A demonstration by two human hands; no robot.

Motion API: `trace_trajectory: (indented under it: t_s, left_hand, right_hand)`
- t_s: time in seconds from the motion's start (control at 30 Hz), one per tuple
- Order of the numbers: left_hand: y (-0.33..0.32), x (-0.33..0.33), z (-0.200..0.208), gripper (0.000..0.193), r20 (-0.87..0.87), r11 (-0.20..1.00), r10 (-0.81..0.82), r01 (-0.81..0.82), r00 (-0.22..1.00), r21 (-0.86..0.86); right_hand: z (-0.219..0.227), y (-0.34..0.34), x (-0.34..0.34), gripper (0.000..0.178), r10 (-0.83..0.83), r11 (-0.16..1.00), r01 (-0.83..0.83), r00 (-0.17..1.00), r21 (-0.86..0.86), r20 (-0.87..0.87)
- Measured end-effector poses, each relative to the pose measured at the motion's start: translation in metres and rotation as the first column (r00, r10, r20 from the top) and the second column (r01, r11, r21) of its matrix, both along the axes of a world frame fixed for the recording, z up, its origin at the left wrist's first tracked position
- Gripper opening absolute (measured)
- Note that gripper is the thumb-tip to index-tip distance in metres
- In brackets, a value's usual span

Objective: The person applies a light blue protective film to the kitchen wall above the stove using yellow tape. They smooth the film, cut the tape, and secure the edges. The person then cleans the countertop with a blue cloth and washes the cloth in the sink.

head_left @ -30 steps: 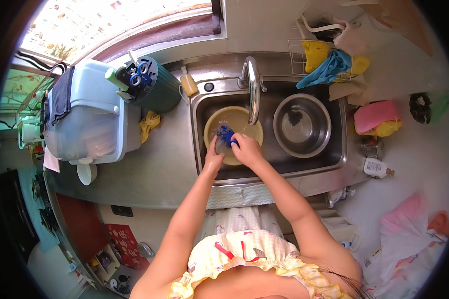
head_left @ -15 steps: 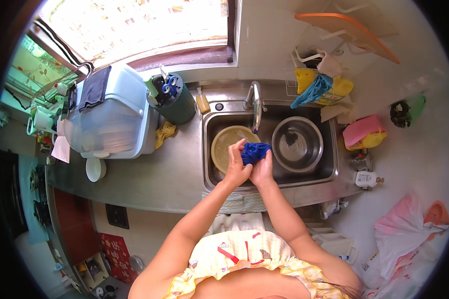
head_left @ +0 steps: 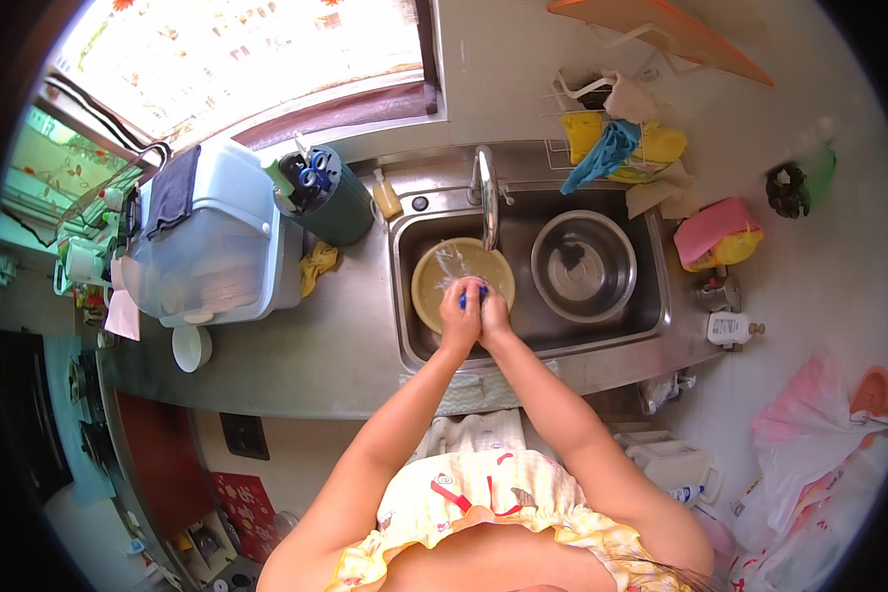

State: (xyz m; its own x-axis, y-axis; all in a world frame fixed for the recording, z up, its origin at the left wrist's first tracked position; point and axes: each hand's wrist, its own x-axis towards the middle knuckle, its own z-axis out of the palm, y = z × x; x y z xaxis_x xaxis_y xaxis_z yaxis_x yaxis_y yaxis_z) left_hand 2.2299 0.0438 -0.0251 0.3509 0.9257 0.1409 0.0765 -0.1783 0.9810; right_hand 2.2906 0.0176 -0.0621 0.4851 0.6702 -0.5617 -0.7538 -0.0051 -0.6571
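My left hand (head_left: 457, 314) and my right hand (head_left: 494, 315) are closed together around a blue cloth (head_left: 482, 292), which shows only as small bits between the fingers. They are over the near part of a yellowish plastic basin (head_left: 425, 314) in the steel sink (head_left: 584, 345). Water splashes just beyond my hands, below the faucet (head_left: 487, 192). The rest of the cloth is hidden by my fingers.
A steel bowl (head_left: 629, 281) sits in the sink's right side. On the left stand a utensil holder (head_left: 340, 212), a soap bottle (head_left: 386, 197), a lidded dish box (head_left: 222, 247), a yellow cloth (head_left: 318, 264) and a white bowl (head_left: 191, 348). A wire rack with cloths (head_left: 607, 153) hangs behind.
My hands have moved a little left and have drawn together, squeezing the blue cloth, which was spread more openly between them. Water now splashes up over the basin.
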Motion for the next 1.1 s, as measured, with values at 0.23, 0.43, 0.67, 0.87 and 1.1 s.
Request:
trace_trajectory:
  t_s: [0.23,0.43,0.67,0.87,1.1]
  left_hand:
    - [0.002,-0.029,-0.097,0.040,-0.088,0.437,0.383,-0.264,0.920,-0.859]
    - [0.014,-0.081,-0.103,0.051,0.035,0.118,0.518,-0.031,0.854,-0.993]
    - [0.013,-0.099,-0.050,0.060,0.065,0.013,0.516,0.068,0.854,-0.998]
    - [0.005,-0.125,-0.031,0.059,0.192,0.033,0.563,0.210,0.804,-0.977]
    - [0.007,-0.145,-0.026,0.058,0.274,0.046,0.503,0.292,0.820,-0.955]
  right_hand:
    - [-0.033,-0.022,-0.013,0.036,0.693,0.718,-0.259,0.353,-0.646,0.629]
    - [-0.099,-0.052,0.023,0.031,0.616,0.714,0.186,0.290,-0.675,0.732]
    - [-0.128,-0.047,0.055,0.018,0.286,0.791,-0.209,0.957,-0.575,0.046]
    - [-0.089,-0.049,0.043,0.009,0.281,0.897,-0.073,0.856,-0.437,0.433]
    - [-0.048,-0.047,0.041,0.015,0.344,0.920,0.028,0.418,-0.391,0.841]
